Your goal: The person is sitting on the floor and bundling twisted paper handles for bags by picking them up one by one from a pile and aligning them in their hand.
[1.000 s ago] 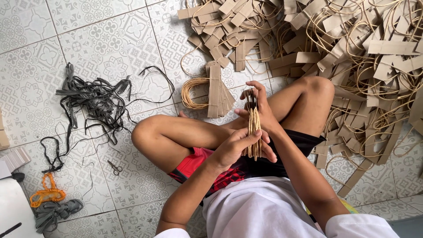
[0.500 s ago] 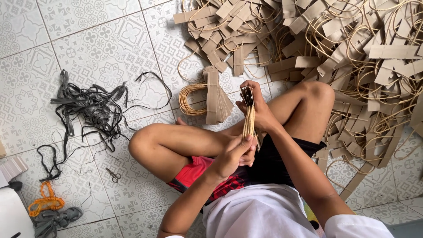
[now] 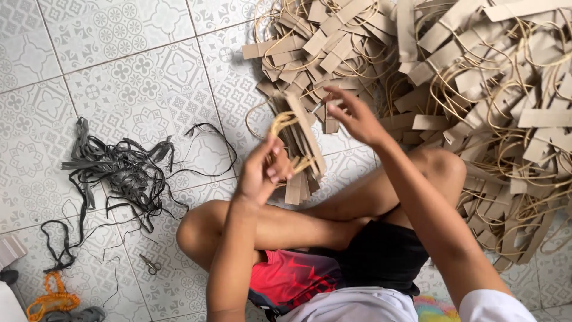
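I sit cross-legged on a patterned tile floor. My left hand [image 3: 262, 170] is shut on a bundle of tan paper strips with cord loops [image 3: 301, 149], held up above my knees. My right hand [image 3: 351, 116] reaches forward with its fingers spread, holding nothing, just over the near edge of a big pile of tan paper strips and cord loops [image 3: 476, 77] that fills the upper right of the view.
A tangle of black straps [image 3: 125, 170] lies on the tiles at left. Small scissors [image 3: 150, 264] lie near my left knee. An orange cord [image 3: 50, 298] and a grey object sit at the bottom left corner.
Both hands held the bundle upright between my knees before. Now my left hand alone has lifted it forward, and my right hand has let go and reached toward the pile.
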